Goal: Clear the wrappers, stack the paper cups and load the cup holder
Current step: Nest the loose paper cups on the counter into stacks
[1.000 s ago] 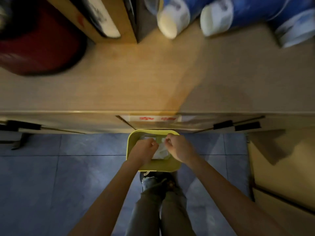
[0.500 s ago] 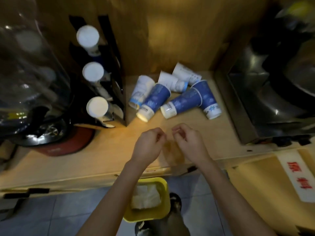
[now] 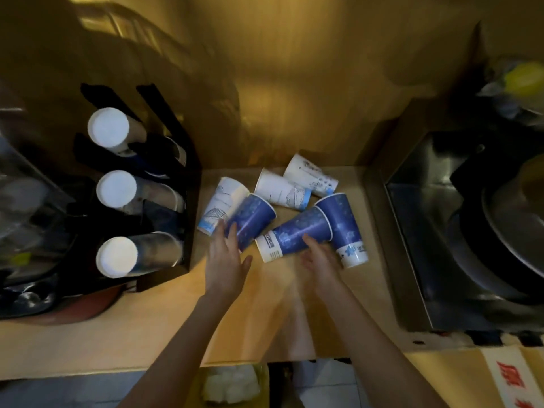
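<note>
Six paper cups lie on their sides in a loose heap at the back of the wooden table (image 3: 164,313), three white ones behind and three blue ones in front, just right of the black cup holder (image 3: 164,184) with its three stacks. The left hand (image 3: 225,260) rests spread fingers on the left blue cup (image 3: 250,220), while the right hand (image 3: 321,260), fingers loosely open, touches the middle blue cup (image 3: 297,234). Crumpled white wrappers (image 3: 231,385) sit in the yellow bin (image 3: 262,378) below the table edge
</note>
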`<state>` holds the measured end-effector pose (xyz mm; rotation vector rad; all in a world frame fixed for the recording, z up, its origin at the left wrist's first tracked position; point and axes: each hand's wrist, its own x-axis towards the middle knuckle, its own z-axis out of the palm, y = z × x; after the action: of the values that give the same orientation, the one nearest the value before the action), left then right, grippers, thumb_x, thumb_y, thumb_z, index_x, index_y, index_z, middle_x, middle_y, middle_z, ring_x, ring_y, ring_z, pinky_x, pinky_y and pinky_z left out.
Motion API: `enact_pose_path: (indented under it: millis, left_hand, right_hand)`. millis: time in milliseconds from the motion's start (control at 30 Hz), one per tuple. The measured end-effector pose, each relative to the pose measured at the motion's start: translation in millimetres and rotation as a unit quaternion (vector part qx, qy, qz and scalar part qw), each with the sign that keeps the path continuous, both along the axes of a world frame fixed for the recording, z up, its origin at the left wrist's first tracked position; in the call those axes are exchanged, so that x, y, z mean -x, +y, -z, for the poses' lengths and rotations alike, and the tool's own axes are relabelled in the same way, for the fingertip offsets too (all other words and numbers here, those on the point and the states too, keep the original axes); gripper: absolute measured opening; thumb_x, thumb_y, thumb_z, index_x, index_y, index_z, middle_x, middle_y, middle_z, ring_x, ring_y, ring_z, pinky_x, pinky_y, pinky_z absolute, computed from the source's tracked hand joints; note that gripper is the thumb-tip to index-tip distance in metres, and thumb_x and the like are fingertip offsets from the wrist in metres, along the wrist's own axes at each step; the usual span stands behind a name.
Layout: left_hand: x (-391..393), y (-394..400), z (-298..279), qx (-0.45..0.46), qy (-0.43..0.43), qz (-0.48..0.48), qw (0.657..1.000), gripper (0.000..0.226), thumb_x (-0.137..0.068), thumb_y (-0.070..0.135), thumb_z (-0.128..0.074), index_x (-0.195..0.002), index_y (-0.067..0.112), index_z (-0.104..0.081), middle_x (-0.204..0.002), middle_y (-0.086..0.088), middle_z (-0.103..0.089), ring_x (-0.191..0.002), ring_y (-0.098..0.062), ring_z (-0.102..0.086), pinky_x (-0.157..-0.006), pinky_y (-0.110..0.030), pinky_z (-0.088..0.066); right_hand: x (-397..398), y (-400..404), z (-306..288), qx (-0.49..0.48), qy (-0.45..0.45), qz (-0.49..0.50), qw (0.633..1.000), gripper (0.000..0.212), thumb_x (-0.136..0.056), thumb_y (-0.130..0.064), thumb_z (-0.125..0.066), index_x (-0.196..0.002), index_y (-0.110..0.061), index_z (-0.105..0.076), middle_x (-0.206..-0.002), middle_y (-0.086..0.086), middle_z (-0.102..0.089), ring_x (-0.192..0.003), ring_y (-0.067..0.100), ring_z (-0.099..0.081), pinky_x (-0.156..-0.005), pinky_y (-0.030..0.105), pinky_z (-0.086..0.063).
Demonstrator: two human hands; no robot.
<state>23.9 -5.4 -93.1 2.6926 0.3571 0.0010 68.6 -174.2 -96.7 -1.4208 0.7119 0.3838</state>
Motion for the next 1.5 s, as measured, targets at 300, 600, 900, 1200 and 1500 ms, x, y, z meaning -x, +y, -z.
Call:
enact_pose_path:
  millis: [300,600,900,1200,1500]
  left_hand:
    - [-7,7,25,0.046,0.063,-0.080,0.994,0.073,-0.088,0.018,-0.055,-0.145,0.012,-0.009,-0.154,-0.014,-0.021,-0.139,-0.031,-0.025,-0.112,-0.046,-0.029]
    - [3,11,18,0.031,0.070,-0.084,0.994,0.068,-0.083,0.019,-0.061,-0.140,0.011,-0.025,-0.145,-0.012,-0.038,-0.132,-0.029,-0.037,-0.107,-0.042,-0.035]
    - [6,16,10,0.104,0.097,-0.111,0.984,0.062,-0.068,0.021,-0.075,-0.119,0.008,-0.042,-0.118,-0.016,-0.057,-0.104,-0.029,-0.057,-0.085,-0.040,-0.052]
    - [10,8,-81,0.302,-0.160,-0.087,0.936,0.083,-0.062,0.010,-0.082,-0.128,0.009,-0.031,-0.115,0.005,-0.048,-0.096,-0.003,-0.053,-0.070,-0.005,-0.043]
    - [-15,-29,-70,0.380,-0.117,0.007,0.917,0.083,-0.045,0.038,-0.087,-0.118,0.015,-0.055,-0.116,0.000,-0.065,-0.110,-0.011,-0.059,-0.090,-0.018,-0.051]
  right_hand:
    - [-39,-6,14,-0.160,0.079,0.047,0.983,0.071,-0.065,-0.050,-0.075,-0.124,-0.020,-0.050,-0.117,0.006,-0.065,-0.100,0.022,-0.064,-0.083,0.038,-0.052]
    - [-25,5,-11,-0.022,-0.172,-0.063,0.983,0.069,-0.071,-0.019,-0.077,-0.131,-0.014,-0.042,-0.125,0.001,-0.057,-0.110,0.013,-0.058,-0.081,0.015,-0.052]
    - [15,-1,-19,0.182,-0.298,-0.249,0.903,0.081,-0.058,-0.032,-0.086,-0.124,-0.030,-0.039,-0.120,-0.013,-0.050,-0.111,0.001,-0.048,-0.086,0.014,-0.039]
    - [16,-1,-14,0.179,-0.282,-0.240,0.911,0.081,-0.054,-0.036,-0.088,-0.119,-0.030,-0.041,-0.112,-0.023,-0.053,-0.107,-0.003,-0.052,-0.088,0.025,-0.047]
    - [14,0,-16,0.163,-0.264,-0.237,0.921,0.081,-0.050,-0.032,-0.088,-0.117,-0.032,-0.043,-0.115,-0.012,-0.061,-0.108,0.007,-0.060,-0.092,0.043,-0.054]
